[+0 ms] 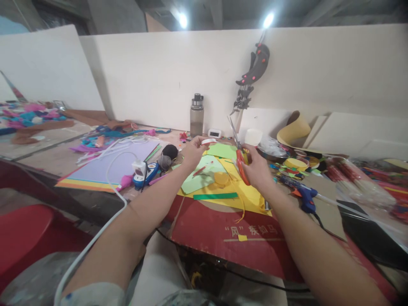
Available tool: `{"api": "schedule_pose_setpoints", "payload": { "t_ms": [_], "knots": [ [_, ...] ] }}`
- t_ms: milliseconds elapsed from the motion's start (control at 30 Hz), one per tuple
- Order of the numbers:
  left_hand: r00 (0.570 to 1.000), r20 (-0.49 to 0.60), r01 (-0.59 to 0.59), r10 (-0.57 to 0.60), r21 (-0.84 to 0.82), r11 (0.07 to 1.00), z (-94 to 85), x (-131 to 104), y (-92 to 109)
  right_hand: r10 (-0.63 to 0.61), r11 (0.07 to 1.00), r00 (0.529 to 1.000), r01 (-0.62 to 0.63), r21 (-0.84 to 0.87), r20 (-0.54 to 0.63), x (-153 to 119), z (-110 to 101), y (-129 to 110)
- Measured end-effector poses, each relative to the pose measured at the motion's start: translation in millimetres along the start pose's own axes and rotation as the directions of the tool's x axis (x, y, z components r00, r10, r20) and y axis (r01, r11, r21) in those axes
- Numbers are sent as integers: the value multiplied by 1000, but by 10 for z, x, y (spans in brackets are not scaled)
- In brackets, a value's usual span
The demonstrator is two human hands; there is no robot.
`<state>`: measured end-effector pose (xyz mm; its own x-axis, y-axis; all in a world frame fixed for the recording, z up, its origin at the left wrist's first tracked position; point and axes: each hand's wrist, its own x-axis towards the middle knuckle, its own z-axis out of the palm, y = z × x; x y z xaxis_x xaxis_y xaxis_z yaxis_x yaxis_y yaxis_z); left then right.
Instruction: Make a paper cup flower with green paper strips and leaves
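In the head view, the right hand (255,168) grips orange-handled scissors (241,163), blades parted and pointing up toward the wall board (159,80). The left hand (193,154) pinches a white strip (209,141). Both hands are above paper sheets (204,174) near the front edge of the bench (172,135); open air separates them, and a bottle (196,119) stands beyond the left hand.

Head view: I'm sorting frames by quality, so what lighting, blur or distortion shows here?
Head view: two bright ceiling lights with hazy halos; wide-angle stretching of the forearms near the edges; small scraps softly blurred, fine detail lost.
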<state>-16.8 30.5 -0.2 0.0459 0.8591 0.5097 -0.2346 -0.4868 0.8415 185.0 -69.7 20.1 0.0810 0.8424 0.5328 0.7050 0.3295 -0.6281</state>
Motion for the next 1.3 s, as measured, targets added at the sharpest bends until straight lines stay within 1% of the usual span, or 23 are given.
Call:
{"api": "schedule_pose_setpoints", "payload": {
  "t_ms": [67,133,167,233,300,400,467,533,633,800,933,1133,1200,1300],
  "knots": [
    [999,-39,3,-4,-15,1000,-7,10,29,19,986,994,-37,160,112,-47,24,-82],
    [997,-72,30,-33,-45,999,-12,14,60,43,942,965,-126,312,259,-101,50,-163],
    [995,-86,52,-58,-70,996,-15,16,73,48,917,944,-171,361,325,-127,58,-199],
    [986,-104,117,-134,-153,981,-23,23,92,43,898,907,-219,381,418,-172,62,-258],
    [964,-110,205,-241,-266,942,-32,35,103,33,888,885,-239,392,464,-202,54,-292],
    [919,-120,300,-375,-404,864,-37,51,113,60,826,857,-330,458,511,-220,39,-306],
    [898,-133,320,-419,-457,830,-30,56,120,91,798,836,-386,463,540,-219,37,-308],
    [888,-138,326,-438,-483,813,-17,53,128,105,794,821,-409,449,562,-218,45,-315],
    [888,-137,329,-439,-476,815,1,40,142,136,772,802,-454,445,582,-226,66,-333],
    [915,-132,313,-382,-366,876,12,20,148,159,730,777,-508,458,609,-248,93,-342],
    [924,-156,283,-350,-339,897,6,27,125,168,723,755,-532,441,634,-252,103,-332],
    [926,-140,277,-350,-376,884,22,59,85,155,743,756,-513,429,636,-268,114,-342],
    [939,-121,257,-321,-371,892,29,57,79,152,751,755,-508,422,638,-272,115,-344],
    [964,-70,220,-258,-338,915,19,42,79,129,765,766,-482,428,630,-278,114,-333]
  ]
}}
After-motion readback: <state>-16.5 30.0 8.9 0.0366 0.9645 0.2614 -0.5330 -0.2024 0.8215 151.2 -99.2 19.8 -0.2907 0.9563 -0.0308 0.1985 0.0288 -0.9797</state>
